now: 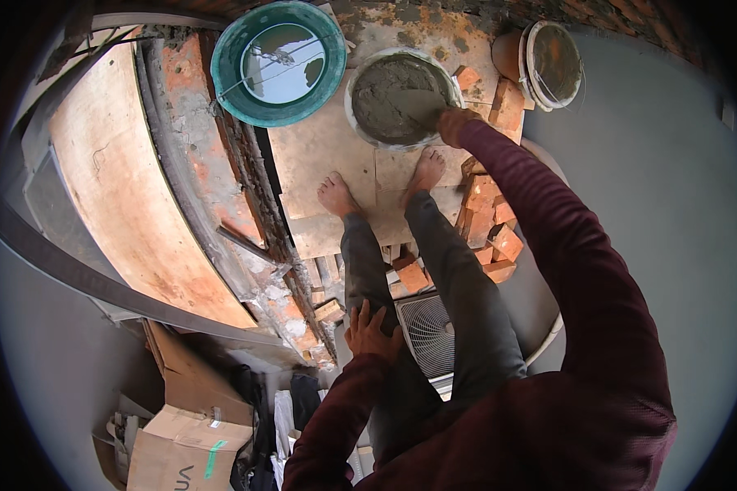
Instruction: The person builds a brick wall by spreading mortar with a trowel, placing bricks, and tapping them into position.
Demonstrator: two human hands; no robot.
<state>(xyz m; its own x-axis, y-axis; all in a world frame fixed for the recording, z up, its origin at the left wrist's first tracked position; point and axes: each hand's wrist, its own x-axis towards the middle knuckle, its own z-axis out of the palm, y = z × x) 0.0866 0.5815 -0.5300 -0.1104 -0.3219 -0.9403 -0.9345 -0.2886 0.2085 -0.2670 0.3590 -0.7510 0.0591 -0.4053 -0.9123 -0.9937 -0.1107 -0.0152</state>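
Upper centre, the right hand (453, 123) reaches into the mortar pan (397, 98), fingers hidden, so its grip is unclear. The left hand (371, 329) rests flat, fingers spread, on the knee. Loose bricks (491, 217) remain unlaid; the brick wall (221, 172) stands partly built.

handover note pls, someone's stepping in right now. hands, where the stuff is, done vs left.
Right hand: reaching into the mortar pan, at its right rim; whether it grips a tool cannot be told.
Left hand: resting flat on the left knee, holding nothing.
Things: mortar pan ahead of the bare feet on a board; green bucket of water to its left; loose bricks piled to the right; second bucket lying tipped at far right.
Done: brick wall on the left partly laid, top course mortared.
Left: pan still full of mortar, bricks still unlaid.
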